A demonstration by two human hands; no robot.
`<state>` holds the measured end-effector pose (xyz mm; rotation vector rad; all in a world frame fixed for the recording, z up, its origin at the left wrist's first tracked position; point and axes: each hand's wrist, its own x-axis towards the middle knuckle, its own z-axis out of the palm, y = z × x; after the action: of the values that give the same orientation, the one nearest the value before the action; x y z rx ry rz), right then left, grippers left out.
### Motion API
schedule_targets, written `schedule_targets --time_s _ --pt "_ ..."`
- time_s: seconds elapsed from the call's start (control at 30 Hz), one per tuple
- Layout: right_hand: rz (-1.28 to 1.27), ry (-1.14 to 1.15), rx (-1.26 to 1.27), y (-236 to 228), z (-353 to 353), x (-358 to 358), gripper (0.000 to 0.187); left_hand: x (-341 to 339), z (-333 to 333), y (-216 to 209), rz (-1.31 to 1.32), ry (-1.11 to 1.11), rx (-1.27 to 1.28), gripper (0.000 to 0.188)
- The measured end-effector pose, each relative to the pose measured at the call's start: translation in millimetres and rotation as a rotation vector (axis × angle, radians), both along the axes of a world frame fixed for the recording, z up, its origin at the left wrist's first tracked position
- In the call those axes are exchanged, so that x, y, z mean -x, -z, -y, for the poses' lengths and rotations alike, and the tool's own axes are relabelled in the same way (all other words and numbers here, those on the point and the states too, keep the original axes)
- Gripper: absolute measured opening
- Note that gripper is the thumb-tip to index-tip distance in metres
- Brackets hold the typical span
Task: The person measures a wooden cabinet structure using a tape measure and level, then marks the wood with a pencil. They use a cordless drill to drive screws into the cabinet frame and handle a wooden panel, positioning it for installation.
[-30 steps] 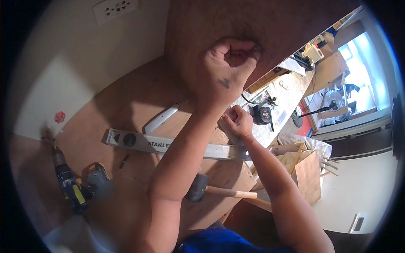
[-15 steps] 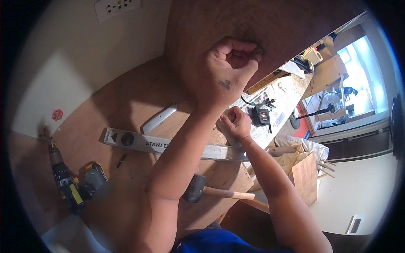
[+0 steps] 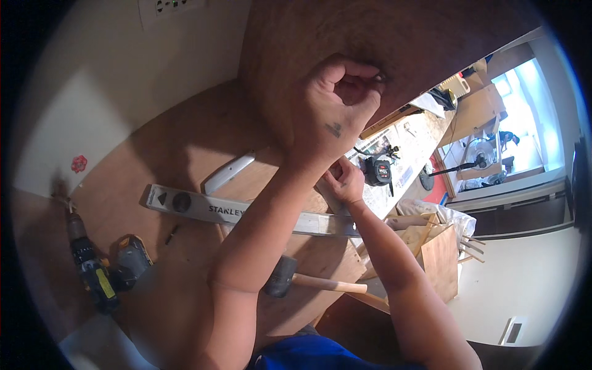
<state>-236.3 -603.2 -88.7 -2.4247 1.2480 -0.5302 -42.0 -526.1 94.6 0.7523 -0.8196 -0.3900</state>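
Observation:
My left hand point(image 3: 339, 105) reaches up to a brown wooden panel point(image 3: 296, 37). Its thumb and forefinger pinch a small shiny piece point(image 3: 379, 76) at the panel's surface, too small to name. Below it, my right hand point(image 3: 346, 180) has its fingers drawn together beside the end of a flat strip point(image 3: 328, 194); what they hold, if anything, is hidden. Under both forearms lies a long silver spirit level point(image 3: 203, 205) on the wooden surface. A black tape measure point(image 3: 377, 171) sits just right of my right hand.
A cordless drill point(image 3: 92, 271) lies at the left, with a battery point(image 3: 134, 259) beside it. A black-headed mallet point(image 3: 327, 283) is near my body. A pale strip point(image 3: 229, 172) lies beyond the level. At right stand a wooden box point(image 3: 441, 262) and a fan point(image 3: 478, 161).
The whole view has shifted slightly. My left hand keeps its pinch at the panel, turned a little, and my right hand stays in nearly the same spot.

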Motion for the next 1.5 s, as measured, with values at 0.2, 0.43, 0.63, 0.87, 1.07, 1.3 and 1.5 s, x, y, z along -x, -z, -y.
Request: schedule_targets --time_s 0.2,0.43,0.63,0.87,1.07,1.3,1.5 --pt "0.002 0.011 -0.013 -5.4 -4.2 -0.6 0.048 8.6 6.1 7.2 0.064 -0.115 0.073 0.017" --pt "-0.040 0.035 -0.039 -3.2 -1.5 0.8 0.049 4.6 3.1 7.4 0.232 -0.243 0.081 0.013" --pt "-0.044 0.021 -0.005 -3.1 -1.9 1.9 0.050 7.9 -0.1 7.9 0.270 -0.316 0.105 0.010" --pt "-0.013 -0.003 0.042 -1.6 -1.4 2.3 0.051 13.9 0.5 9.3 0.196 -0.289 0.077 0.011" --pt "-0.007 -0.040 0.102 8.5 3.8 8.4 0.051 27.5 10.9 17.8 0.177 -0.388 0.190 0.015" --pt "0.027 -0.069 0.105 10.1 4.6 9.2 0.049 28.4 13.8 17.9 0.230 -0.458 0.235 0.016" --pt "0.013 -0.048 0.088 3.7 1.5 6.5 0.049 28.3 18.6 17.3 0.204 -0.514 0.249 0.017"
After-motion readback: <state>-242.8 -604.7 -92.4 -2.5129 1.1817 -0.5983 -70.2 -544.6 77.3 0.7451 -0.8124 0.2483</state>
